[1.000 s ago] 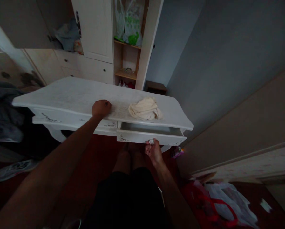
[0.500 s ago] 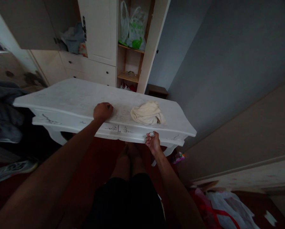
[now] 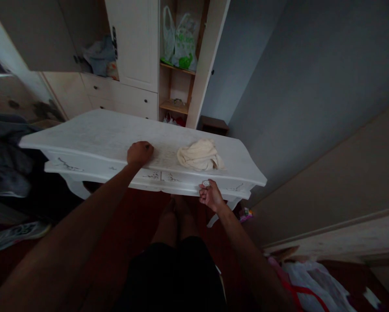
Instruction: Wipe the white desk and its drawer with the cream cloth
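A white table [image 3: 83, 130] with drawers and painted dark floral marks along its front stands before me. My left hand [image 3: 139, 153] rests on its top, closed in a fist; a small dark spot shows between the fingers, too small to name. At the right drawer front [image 3: 191, 178], my right hand [image 3: 211, 196] has its fingers closed around a round white drawer knob [image 3: 206, 183]. On the tabletop between and beyond the hands lies a crumpled cream cloth [image 3: 201, 155]. The drawer looks closed.
Behind the table is a white wardrobe [image 3: 134, 43] with an open door and plastic bags [image 3: 183, 45] on a shelf. Grey fabric [image 3: 5, 147] and a shoe [image 3: 18, 236] are at left. Bags [image 3: 314, 281] and a small colourful box [image 3: 245, 214] lie at right.
The right hand's fingers have shifted slightly on the knob, and its wrist has moved a little to the right. The left hand stays in place on the tabletop.
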`<action>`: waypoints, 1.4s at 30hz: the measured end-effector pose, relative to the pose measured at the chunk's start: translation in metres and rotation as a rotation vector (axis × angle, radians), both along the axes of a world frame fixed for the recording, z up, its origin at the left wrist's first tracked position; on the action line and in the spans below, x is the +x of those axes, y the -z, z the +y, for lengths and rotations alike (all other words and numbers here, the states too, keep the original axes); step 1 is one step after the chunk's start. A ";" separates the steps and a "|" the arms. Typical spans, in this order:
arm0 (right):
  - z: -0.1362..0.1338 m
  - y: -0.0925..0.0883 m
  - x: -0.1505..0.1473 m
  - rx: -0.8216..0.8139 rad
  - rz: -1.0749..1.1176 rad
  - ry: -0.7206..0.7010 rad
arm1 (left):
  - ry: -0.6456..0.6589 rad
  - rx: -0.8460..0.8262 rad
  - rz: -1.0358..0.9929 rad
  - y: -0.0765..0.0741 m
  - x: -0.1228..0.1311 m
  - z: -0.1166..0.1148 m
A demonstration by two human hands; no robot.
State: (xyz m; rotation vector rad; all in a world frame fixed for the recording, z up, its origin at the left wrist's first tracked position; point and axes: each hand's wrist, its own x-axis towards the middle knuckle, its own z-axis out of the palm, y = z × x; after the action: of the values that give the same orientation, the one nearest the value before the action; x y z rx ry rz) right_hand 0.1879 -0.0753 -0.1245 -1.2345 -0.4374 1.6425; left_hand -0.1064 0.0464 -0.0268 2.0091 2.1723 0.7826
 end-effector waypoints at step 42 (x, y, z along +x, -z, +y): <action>0.087 -0.083 0.195 0.329 -1.685 0.090 | -0.005 -0.173 -0.047 -0.038 0.017 0.022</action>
State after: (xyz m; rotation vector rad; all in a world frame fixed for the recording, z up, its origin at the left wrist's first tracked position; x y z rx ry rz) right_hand 0.3830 0.0118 -0.0416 -2.0569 -1.5075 0.0489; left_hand -0.0892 0.0687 0.0111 1.8837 2.1390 0.6119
